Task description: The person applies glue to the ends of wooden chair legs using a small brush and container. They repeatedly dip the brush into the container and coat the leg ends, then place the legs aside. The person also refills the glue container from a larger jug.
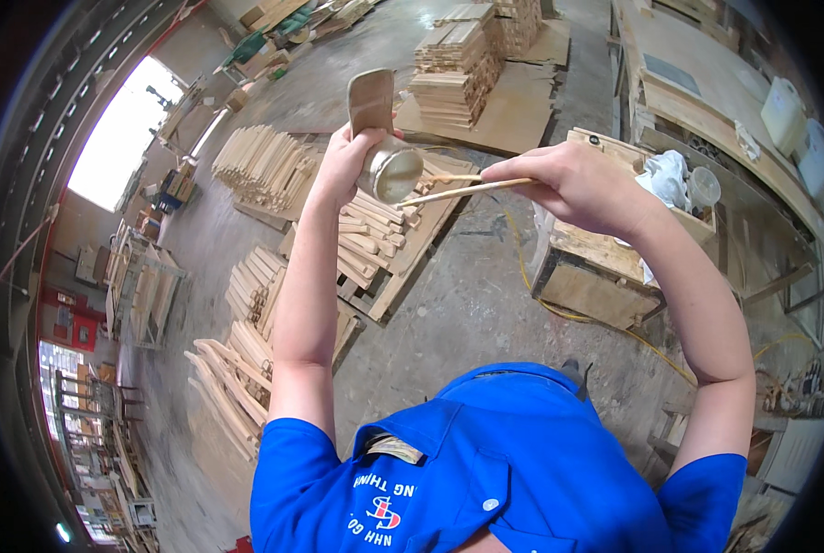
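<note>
My left hand (340,168) is raised at the middle of the view, its fingers wrapped round a small cup (397,173) with pale, creamy stuff at its mouth. Above the same hand stands a flat, round-cornered tan piece (370,100); whether it belongs to the cup I cannot tell. To the right, my right hand (573,182) is closed on two thin wooden sticks (472,191). Their far ends point left and reach the cup's mouth. How deep the tips go is hard to make out.
Stacked wooden pieces (375,230) lie on a pallet beyond my arms, with more piles (255,166) at left. A wooden workbench (596,263) with white cloth (667,177) and a clear plastic cup (704,187) stands at right. A yellow cable (559,315) crosses the floor.
</note>
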### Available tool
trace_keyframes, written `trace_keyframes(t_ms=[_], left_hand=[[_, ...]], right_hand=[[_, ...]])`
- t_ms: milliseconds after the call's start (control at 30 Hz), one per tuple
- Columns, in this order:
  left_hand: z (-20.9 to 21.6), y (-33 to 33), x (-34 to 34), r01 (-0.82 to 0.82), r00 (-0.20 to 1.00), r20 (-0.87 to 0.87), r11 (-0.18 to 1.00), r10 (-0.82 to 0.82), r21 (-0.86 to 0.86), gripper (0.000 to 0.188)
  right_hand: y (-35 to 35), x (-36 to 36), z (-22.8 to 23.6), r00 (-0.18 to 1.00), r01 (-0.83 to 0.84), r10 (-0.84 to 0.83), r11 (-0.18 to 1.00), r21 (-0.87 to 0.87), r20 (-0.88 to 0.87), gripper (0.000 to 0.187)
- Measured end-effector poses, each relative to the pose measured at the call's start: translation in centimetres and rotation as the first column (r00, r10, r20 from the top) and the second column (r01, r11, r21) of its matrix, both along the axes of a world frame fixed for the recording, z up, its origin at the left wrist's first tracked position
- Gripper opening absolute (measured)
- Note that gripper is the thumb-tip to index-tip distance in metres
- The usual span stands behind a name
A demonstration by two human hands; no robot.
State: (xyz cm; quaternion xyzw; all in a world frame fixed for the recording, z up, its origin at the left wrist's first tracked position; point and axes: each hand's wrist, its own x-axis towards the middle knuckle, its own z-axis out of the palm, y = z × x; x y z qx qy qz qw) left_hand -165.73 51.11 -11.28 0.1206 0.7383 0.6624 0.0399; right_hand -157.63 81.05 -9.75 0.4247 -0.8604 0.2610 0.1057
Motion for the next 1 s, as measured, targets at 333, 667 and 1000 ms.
trace_keyframes(t_ms=[333, 667, 1000], left_hand=[[2.9, 3.9, 1.6, -0.145, 0.989, -0.025, 0.989, 0.144, -0.044, 0.024], [6.1, 12.1, 3.4, -0.09, 0.976, -0.213, 0.978, 0.048, -0.188, 0.034], [9.7, 17.6, 5.3, 0.029, 0.913, -0.406, 0.998, -0.047, -0.049, 0.033]], right_hand=[[3.0, -0.1, -6.3, 0.894, 0.112, 0.067, 0.924, -0.365, 0.444, 0.034], [8.1, 3.2, -9.5, 0.438, 0.344, 0.484, 0.688, -0.639, 0.757, 0.035], [10.6, 4.8, -9.5, 0.192, 0.392, 0.769, 0.509, -0.766, 0.609, 0.041]])
